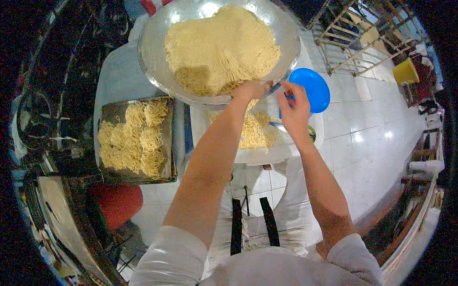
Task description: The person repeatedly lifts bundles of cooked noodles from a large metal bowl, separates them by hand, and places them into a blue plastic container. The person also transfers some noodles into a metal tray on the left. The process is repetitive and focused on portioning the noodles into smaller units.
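Note:
A wide metal bowl [154, 71] holds a large heap of yellow noodles [222, 46]. At its near rim is my left hand [250, 90], with noodle strands at its fingers; its grip is partly hidden. My right hand [295, 103] is raised just right of the rim, fingers bent and somewhat blurred, and whether it holds anything is unclear. Loose noodles [256, 134] lie below the bowl on a pale surface. Beside them, partly behind my right wrist, are scissors [312, 134] with green-and-black handles. A blue round plastic dish or lid [313, 89] sits beyond my right hand.
To the left, a dark metal tray [168, 157] holds several noodle bundles [134, 139] on the white table [114, 78]. A red stool [120, 203] stands below it. At the upper right are a metal rack [343, 39] and a yellow container [406, 71] above the tiled floor.

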Motion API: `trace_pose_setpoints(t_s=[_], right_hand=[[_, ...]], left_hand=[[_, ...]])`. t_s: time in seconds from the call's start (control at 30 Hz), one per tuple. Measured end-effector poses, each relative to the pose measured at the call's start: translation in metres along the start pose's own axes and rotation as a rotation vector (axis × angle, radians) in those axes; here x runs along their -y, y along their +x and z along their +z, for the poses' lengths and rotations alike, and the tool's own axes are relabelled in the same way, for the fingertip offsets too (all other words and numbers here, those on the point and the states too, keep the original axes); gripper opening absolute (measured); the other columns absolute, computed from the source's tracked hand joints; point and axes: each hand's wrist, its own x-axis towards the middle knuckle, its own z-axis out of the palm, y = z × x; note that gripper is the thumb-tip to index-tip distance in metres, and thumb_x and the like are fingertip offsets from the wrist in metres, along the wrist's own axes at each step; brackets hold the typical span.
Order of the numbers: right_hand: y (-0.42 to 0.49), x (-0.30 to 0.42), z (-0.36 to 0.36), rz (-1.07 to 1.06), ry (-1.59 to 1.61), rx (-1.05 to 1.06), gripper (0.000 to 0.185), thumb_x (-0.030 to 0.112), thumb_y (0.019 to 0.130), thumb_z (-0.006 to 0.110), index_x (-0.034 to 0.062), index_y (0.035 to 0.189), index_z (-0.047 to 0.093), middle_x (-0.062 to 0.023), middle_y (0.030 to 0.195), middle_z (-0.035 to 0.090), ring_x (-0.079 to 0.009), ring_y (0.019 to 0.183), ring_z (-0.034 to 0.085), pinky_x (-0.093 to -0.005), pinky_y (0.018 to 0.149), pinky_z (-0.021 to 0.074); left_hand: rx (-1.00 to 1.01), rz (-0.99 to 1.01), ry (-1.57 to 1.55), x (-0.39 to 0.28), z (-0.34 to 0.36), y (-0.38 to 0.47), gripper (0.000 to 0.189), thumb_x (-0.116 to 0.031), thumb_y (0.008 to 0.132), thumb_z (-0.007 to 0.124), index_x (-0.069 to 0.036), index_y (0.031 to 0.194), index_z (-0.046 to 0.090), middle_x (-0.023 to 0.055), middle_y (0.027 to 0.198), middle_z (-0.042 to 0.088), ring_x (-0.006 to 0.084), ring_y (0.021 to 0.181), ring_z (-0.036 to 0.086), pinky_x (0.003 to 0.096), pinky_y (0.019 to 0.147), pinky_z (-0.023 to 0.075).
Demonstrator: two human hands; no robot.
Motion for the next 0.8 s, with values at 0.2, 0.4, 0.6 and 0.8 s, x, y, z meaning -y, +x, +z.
trace_pose_setpoints(t_s=[0.2,0.4,0.6,0.8], right_hand=[[0.1,-0.012,0.037,0.716,0.5,0.318,0.039,0.029,0.095,0.074,-0.0004,0.121,0.068,-0.0105,0.117,0.068,-0.0225,0.098,0.064,-0.0392,0.078,0.0564],[0.12,-0.068,0.1,0.888,1.082,0.872,0.032,0.022,0.097,0.07,-0.0022,0.117,0.067,-0.0123,0.1,0.07,-0.0205,0.075,0.065,-0.0383,0.069,0.0586],[0.035,0.032,0.059,0.069,0.452,0.557,0.02,0.016,0.098,0.067,-0.0001,0.11,0.068,-0.0075,0.09,0.071,-0.014,0.071,0.063,-0.0308,0.067,0.0533],[-0.028,0.022,-0.014,0.002,-0.343,0.818,0.029,0.025,0.094,0.071,0.0014,0.111,0.073,-0.0184,0.097,0.072,-0.0308,0.087,0.07,-0.0428,0.08,0.0554]], left_hand=[[-0.228,0.366,-0.362,-0.007,-0.018,-0.015,0.056,-0.023,0.088,0.072,0.004,0.135,0.06,0.0319,0.137,0.059,0.0404,0.13,0.058,0.0427,0.106,0.0464],[-0.462,0.551,-0.424,-0.015,-0.004,-0.128,0.055,-0.006,0.091,0.069,0.0,0.142,0.05,0.0211,0.138,0.061,0.0319,0.128,0.059,0.0385,0.107,0.0473],[-0.291,0.282,-0.903,0.055,0.016,-0.176,0.064,0.003,0.091,0.067,-0.005,0.15,0.043,0.0102,0.136,0.06,0.021,0.126,0.056,0.0338,0.105,0.0471],[-0.159,0.075,-1.235,0.102,0.05,-0.149,0.067,-0.008,0.088,0.073,-0.002,0.149,0.048,0.01,0.134,0.061,0.02,0.126,0.057,0.0316,0.105,0.0465]])
